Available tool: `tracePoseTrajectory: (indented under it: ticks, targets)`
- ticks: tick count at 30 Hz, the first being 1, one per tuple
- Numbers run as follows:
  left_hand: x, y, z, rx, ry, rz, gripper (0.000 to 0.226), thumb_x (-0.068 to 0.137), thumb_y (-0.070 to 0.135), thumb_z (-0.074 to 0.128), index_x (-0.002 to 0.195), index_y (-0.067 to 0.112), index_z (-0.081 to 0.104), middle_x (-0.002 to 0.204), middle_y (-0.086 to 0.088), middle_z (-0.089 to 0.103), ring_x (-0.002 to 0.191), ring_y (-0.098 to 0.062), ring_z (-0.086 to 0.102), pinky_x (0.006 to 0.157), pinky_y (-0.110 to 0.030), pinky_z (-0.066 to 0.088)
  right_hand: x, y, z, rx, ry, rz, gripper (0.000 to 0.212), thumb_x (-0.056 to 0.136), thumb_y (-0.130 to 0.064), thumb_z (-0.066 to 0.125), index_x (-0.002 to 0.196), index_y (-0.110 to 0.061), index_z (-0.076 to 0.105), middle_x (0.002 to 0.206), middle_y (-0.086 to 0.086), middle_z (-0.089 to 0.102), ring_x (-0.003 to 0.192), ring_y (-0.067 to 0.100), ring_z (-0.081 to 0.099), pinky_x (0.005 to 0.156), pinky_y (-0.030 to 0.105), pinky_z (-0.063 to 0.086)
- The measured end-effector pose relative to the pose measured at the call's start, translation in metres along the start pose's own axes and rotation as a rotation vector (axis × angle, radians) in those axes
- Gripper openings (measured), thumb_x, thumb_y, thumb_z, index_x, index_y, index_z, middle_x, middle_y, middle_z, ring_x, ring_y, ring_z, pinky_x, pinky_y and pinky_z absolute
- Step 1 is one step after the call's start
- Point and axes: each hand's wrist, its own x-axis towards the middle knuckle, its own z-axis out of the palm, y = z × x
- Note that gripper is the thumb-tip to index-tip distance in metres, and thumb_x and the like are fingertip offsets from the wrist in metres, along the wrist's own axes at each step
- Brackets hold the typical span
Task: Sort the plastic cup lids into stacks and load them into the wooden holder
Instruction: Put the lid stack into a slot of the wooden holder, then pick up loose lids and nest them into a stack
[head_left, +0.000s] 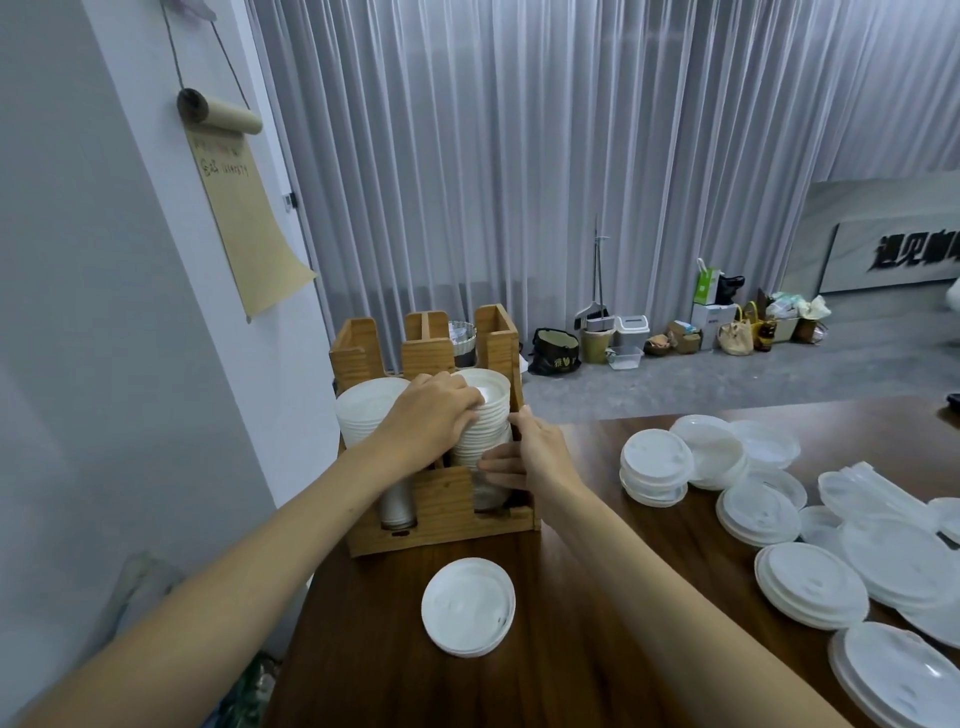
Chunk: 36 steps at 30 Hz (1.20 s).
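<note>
We hold the lid stack upright in the right-hand slot of the wooden holder, our left hand curled over its top and our right hand gripping its side, probably to seat it straight.

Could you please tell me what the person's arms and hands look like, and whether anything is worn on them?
The left hand and right hand wear no gloves, and no ring, watch or bracelet shows. The left forearm and right forearm are uncovered as far as the picture reaches, with no sleeve edge in view.
</note>
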Motion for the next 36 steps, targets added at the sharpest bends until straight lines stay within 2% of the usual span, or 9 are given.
tracePoseTrajectory:
  ticks: [6,10,13,16,20,24,28,32,36]
  targets:
    - [-0.003,0.021,-0.008,0.001,0.217,0.105,0.014,0.088,0.013,0.063,0.101,0.010,0.069,0.095,-0.005,0.067,0.088,-0.022,0.059,0.080,-0.032,0.043,-0.014,-0.013,-0.021,-0.044,0.055,-0.150,0.022,0.104,-0.025,0.035,0.104,-0.014,0.054,0.070,0.012,0.061,0.051,0.015,0.061,0.048,0.024,0.054]
    - [0.001,0.062,0.006,-0.120,0.230,0.170,0.015,0.088,0.012,0.063,0.101,0.009,0.069,0.097,-0.006,0.066,0.092,-0.021,0.057,0.082,-0.034,0.045,-0.019,-0.016,-0.060,-0.191,0.203,-0.238,0.020,0.100,-0.011,0.041,0.106,-0.009,0.060,0.067,0.011,0.061,0.053,0.016,0.057,0.046,0.024,0.049]
    - [0.008,0.097,0.035,-0.158,0.131,0.208,0.023,0.087,0.016,0.065,0.109,0.011,0.066,0.102,-0.007,0.064,0.097,-0.023,0.057,0.083,-0.033,0.045,-0.022,-0.008,-0.095,-0.314,0.304,-0.222,0.022,0.098,-0.007,0.042,0.103,-0.006,0.063,0.072,0.011,0.062,0.057,0.017,0.057,0.048,0.024,0.048]
    - [0.028,0.125,0.067,-0.251,-0.083,0.103,0.044,0.090,0.029,0.061,0.131,0.017,0.050,0.125,-0.003,0.052,0.117,-0.019,0.045,0.094,-0.028,0.036,-0.018,0.003,-0.131,-0.519,0.409,-0.260,0.024,0.092,-0.008,0.043,0.097,-0.010,0.067,0.086,0.010,0.067,0.079,0.025,0.063,0.072,0.039,0.054]
    - [0.066,0.149,0.110,-0.400,-0.321,-0.079,0.077,0.080,0.043,0.069,0.143,0.019,0.031,0.142,-0.007,0.033,0.131,-0.026,0.031,0.104,-0.036,0.031,-0.009,0.001,-0.175,-0.822,0.564,-0.432,0.026,0.090,-0.009,0.048,0.109,-0.011,0.066,0.116,0.008,0.059,0.107,0.024,0.055,0.091,0.035,0.044]
    - [0.096,0.162,0.147,-0.399,-0.412,-0.202,0.104,0.071,0.059,0.070,0.149,0.019,0.014,0.154,-0.013,0.013,0.140,-0.032,0.016,0.111,-0.045,0.025,0.022,-0.010,-0.206,-1.065,0.487,-0.469,0.049,0.088,-0.009,0.053,0.137,-0.013,0.045,0.140,0.014,0.039,0.129,0.030,0.037,0.106,0.035,0.032]
    - [0.109,0.166,0.166,-0.456,-0.444,-0.227,0.117,0.060,0.064,0.075,0.149,0.019,0.014,0.152,-0.009,0.022,0.139,-0.030,0.022,0.110,-0.046,0.029,0.056,-0.010,-0.230,-1.184,0.355,-0.320,0.063,0.091,-0.018,0.055,0.148,-0.016,0.027,0.151,0.016,0.029,0.140,0.034,0.024,0.113,0.042,0.024]
    - [0.104,0.168,0.173,-0.479,-0.441,-0.237,0.112,0.065,0.055,0.077,0.150,0.018,0.014,0.149,-0.008,0.022,0.135,-0.030,0.024,0.107,-0.041,0.030,0.065,-0.008,-0.243,-1.061,0.245,-0.174,0.056,0.092,-0.018,0.052,0.145,-0.014,0.033,0.145,0.016,0.040,0.131,0.034,0.038,0.107,0.044,0.035]
    - [0.090,0.165,0.163,-0.483,-0.474,-0.216,0.106,0.068,0.055,0.076,0.149,0.021,0.016,0.144,-0.007,0.024,0.133,-0.029,0.023,0.104,-0.040,0.029,0.051,0.002,-0.246,-1.086,0.253,-0.183,0.048,0.088,-0.011,0.050,0.135,-0.013,0.045,0.132,0.016,0.047,0.123,0.034,0.040,0.101,0.043,0.037]
